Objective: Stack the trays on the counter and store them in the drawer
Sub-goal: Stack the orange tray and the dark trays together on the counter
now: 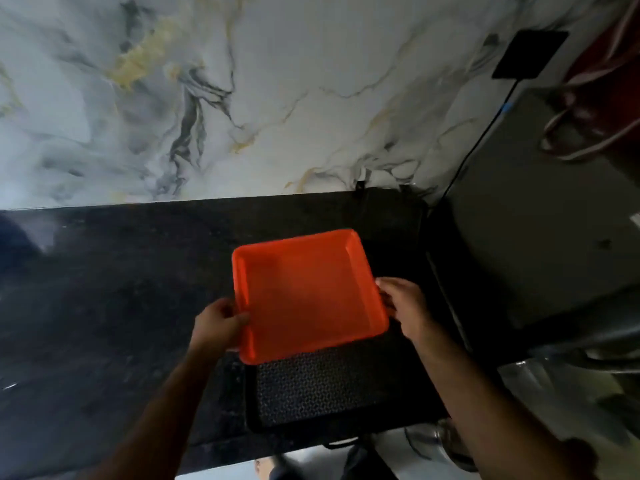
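Observation:
An orange tray (308, 292) hovers over the black counter (114, 306), held by both sides. My left hand (216, 323) grips its left rim and my right hand (407, 304) grips its right rim. Below it, near the counter's front edge, lies a black tray (322, 389) with a patterned bottom; the orange tray covers its far part. No drawer is in view.
A marble-patterned wall (242, 98) rises behind the counter. A dark appliance (540, 216) stands to the right, with a black cable (485, 129) running up to a wall socket (530, 53). Red fabric (606, 81) hangs at the top right.

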`<act>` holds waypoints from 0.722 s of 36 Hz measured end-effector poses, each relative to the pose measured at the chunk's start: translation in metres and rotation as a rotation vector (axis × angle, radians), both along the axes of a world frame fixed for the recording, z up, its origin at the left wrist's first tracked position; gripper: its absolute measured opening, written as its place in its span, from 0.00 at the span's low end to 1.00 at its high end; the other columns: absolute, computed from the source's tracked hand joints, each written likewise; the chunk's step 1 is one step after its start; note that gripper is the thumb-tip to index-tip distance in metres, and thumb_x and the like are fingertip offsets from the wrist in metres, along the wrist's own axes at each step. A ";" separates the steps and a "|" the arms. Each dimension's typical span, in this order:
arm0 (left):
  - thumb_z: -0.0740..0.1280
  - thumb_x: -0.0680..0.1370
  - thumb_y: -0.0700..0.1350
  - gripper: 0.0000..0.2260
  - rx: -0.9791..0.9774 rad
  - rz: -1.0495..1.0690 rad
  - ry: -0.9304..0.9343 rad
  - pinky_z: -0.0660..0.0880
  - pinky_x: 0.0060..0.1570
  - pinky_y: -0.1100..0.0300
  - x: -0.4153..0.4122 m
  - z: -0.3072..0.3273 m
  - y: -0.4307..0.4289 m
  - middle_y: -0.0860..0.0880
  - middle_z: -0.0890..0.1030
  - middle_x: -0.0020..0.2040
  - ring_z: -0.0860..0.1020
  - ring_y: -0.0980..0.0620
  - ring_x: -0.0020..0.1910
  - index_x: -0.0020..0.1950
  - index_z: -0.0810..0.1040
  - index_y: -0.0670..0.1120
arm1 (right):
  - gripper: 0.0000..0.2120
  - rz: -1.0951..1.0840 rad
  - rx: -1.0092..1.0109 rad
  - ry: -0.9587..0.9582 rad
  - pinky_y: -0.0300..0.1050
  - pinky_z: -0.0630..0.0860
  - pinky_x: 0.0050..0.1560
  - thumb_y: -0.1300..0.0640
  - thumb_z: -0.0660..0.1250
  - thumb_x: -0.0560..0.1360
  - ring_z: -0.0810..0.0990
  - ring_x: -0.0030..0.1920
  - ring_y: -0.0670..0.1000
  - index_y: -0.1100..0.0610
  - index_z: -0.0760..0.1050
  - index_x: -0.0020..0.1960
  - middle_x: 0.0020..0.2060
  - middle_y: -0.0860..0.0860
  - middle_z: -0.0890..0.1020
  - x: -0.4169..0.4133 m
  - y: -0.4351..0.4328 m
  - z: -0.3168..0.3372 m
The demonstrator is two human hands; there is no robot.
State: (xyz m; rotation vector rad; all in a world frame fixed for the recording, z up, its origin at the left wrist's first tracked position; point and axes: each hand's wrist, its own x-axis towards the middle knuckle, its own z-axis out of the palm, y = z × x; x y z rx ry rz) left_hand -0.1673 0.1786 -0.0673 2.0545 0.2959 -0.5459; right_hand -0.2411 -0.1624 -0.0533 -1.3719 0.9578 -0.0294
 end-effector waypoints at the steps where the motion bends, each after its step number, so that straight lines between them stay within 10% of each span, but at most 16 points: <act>1: 0.74 0.70 0.43 0.08 0.025 -0.045 0.008 0.83 0.30 0.50 -0.008 0.000 -0.003 0.44 0.85 0.42 0.85 0.45 0.36 0.48 0.82 0.49 | 0.03 0.063 0.001 0.011 0.44 0.78 0.38 0.55 0.72 0.74 0.82 0.41 0.54 0.55 0.82 0.46 0.40 0.54 0.85 -0.010 -0.006 0.001; 17: 0.76 0.63 0.49 0.10 0.258 -0.061 0.070 0.83 0.37 0.45 -0.098 -0.036 -0.008 0.45 0.83 0.36 0.83 0.45 0.35 0.41 0.80 0.49 | 0.11 0.397 0.006 0.170 0.53 0.85 0.49 0.62 0.73 0.74 0.85 0.52 0.57 0.61 0.79 0.56 0.52 0.61 0.84 -0.073 -0.041 -0.041; 26: 0.74 0.71 0.51 0.14 0.553 0.010 -0.100 0.76 0.47 0.47 -0.108 -0.017 -0.044 0.39 0.84 0.48 0.82 0.38 0.48 0.51 0.79 0.44 | 0.12 0.557 -0.319 0.158 0.46 0.79 0.27 0.46 0.74 0.73 0.81 0.27 0.48 0.55 0.81 0.44 0.32 0.54 0.84 -0.042 -0.075 -0.043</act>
